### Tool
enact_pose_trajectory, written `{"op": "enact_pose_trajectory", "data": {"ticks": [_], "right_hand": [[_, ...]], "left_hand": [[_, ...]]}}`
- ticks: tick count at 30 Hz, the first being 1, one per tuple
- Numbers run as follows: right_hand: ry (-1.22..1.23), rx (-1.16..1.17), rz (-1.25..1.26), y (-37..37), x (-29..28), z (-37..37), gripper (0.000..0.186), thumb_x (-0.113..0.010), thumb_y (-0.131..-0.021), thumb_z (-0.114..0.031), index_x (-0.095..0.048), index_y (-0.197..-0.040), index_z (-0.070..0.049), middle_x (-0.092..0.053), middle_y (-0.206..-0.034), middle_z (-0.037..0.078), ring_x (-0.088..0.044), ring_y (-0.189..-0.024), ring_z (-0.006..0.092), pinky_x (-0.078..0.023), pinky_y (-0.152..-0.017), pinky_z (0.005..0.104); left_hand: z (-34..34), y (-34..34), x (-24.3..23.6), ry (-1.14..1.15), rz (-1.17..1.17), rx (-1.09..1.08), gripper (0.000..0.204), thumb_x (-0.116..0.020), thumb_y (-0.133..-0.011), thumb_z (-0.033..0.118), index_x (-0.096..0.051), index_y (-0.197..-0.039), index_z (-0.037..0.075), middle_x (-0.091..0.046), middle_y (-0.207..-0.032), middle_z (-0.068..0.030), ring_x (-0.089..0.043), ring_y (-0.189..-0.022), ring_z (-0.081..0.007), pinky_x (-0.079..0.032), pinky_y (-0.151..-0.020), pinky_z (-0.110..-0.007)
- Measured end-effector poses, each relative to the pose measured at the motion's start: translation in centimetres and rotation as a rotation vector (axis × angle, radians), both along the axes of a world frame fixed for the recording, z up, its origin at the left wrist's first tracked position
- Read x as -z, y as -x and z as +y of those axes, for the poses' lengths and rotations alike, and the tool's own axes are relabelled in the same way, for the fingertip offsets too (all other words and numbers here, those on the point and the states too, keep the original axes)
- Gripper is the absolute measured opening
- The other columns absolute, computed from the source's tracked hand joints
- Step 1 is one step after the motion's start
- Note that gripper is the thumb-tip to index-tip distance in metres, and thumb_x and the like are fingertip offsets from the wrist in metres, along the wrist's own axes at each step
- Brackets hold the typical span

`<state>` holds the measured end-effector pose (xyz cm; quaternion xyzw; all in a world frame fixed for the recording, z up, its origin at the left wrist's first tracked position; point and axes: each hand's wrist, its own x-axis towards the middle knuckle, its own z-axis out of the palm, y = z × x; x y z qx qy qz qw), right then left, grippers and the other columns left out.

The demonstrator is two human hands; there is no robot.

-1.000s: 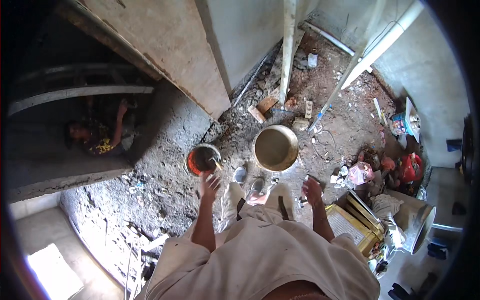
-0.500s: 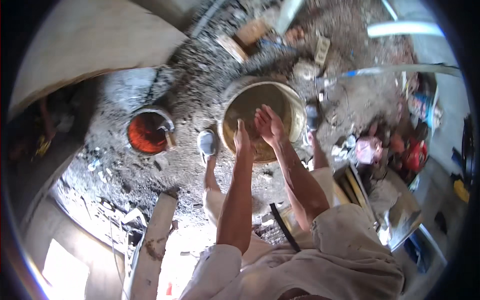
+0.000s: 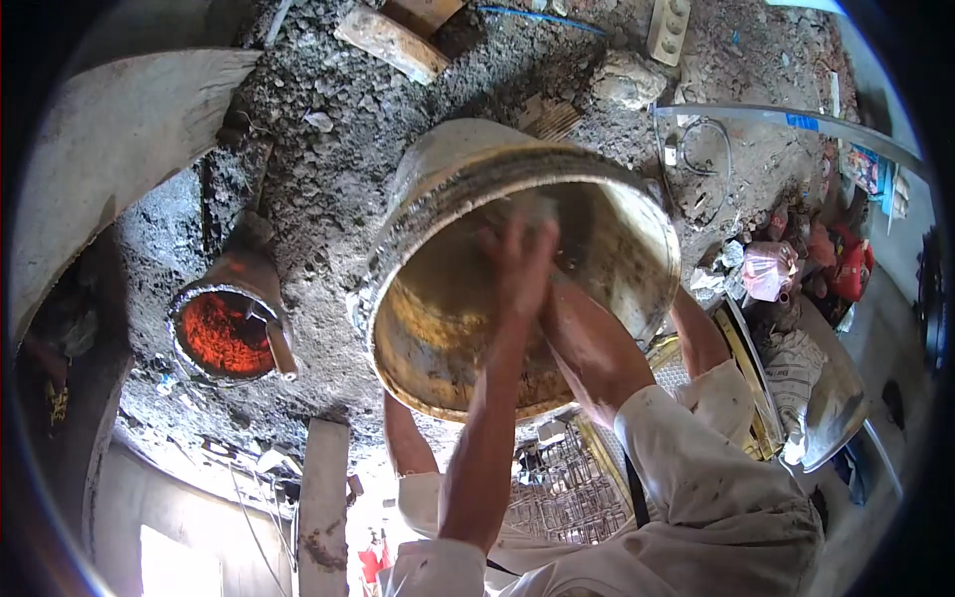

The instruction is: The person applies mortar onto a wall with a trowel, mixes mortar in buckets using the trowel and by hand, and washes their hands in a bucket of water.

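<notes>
I am bent over a large, grimy bucket [image 3: 408, 328] with both forearms reaching into it. My left hand [image 3: 525, 261] and my right hand [image 3: 542, 225] are close together in its murky water, overlapping, with their fingers blurred; I cannot make out what, if anything, is in them. My bare legs are either side of the bucket. To its left stands a smaller bucket [image 3: 181, 328] with a red interior and a wooden-handled tool [image 3: 281, 348] at its rim.
Rubble ground [image 3: 328, 159] holds boards [image 3: 388, 42], a block with holes [image 3: 669, 30] and cable. A long strip [image 3: 786, 129] crosses at the right, near bags [image 3: 768, 269] and yellow-framed items [image 3: 756, 398]. A co-worker [image 3: 58, 383] is partly visible in a dark opening at left.
I have bent much closer to the large bucket. Both my hands moved from beside my body, came together over the bucket and are now down inside it.
</notes>
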<state>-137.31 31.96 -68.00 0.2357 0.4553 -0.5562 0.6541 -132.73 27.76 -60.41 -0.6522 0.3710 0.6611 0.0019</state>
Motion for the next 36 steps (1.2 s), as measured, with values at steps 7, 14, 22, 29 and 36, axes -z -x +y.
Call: {"op": "enact_pose_trajectory", "data": {"ticks": [7,14,22,29,36], "right_hand": [[0.029,-0.115,0.102,-0.5,-5.2,-2.5,0.026,-0.056,-0.089,-0.031,-0.057,-0.099,-0.006,-0.062,-0.090,0.008,-0.060,-0.077,0.0232,-0.051,-0.074,0.0391],[-0.070,-0.051,0.109,-3.4,-0.8,-6.4,0.027,-0.055,-0.090,-0.032,-0.058,-0.097,-0.006,-0.062,-0.089,0.009,-0.060,-0.075,0.0251,-0.051,-0.073,0.0411],[0.088,-0.058,-0.008,7.0,-0.9,-1.4,0.028,-0.053,-0.090,-0.033,-0.058,-0.095,-0.006,-0.063,-0.087,0.009,-0.060,-0.073,0.0272,-0.051,-0.072,0.0434],[0.533,-0.596,0.198,-1.4,-18.2,-2.7,0.020,-0.053,-0.091,-0.022,-0.065,-0.101,-0.009,-0.064,-0.102,0.015,-0.059,-0.101,0.0335,-0.044,-0.090,0.0504],[0.379,-0.943,1.288,-3.2,-13.7,-1.0,0.027,-0.055,-0.083,-0.006,-0.061,-0.110,-0.009,-0.059,-0.114,0.011,-0.053,-0.111,0.0283,-0.044,-0.092,0.0399]], "left_hand": [[3.5,-2.5,-12.5,0.532,0.594,0.212,0.029,-0.056,-0.084,0.032,-0.071,-0.100,0.014,-0.031,-0.147,-0.0139,-0.002,-0.141,-0.0397,0.001,-0.108,-0.061],[-0.5,-10.0,10.5,0.377,-0.250,0.580,0.055,-0.045,-0.096,0.040,-0.041,-0.132,-0.001,-0.054,-0.122,-0.0200,-0.053,-0.108,-0.0318,-0.041,-0.093,-0.038],[-2.1,2.4,0.0,-0.003,0.145,-0.511,0.053,-0.052,-0.092,0.035,-0.044,-0.132,0.001,-0.056,-0.123,-0.0101,-0.057,-0.105,-0.0202,-0.050,-0.084,-0.033],[-3.4,-8.6,9.9,-0.279,0.306,-1.058,0.037,-0.049,-0.094,0.030,-0.053,-0.123,0.007,-0.060,-0.113,-0.0068,-0.059,-0.097,-0.0204,-0.051,-0.081,-0.031],[-3.2,-4.3,5.9,0.002,0.625,-1.127,0.034,-0.048,-0.094,0.029,-0.056,-0.120,0.008,-0.061,-0.110,-0.0061,-0.059,-0.095,-0.0191,-0.051,-0.081,-0.031]]}}
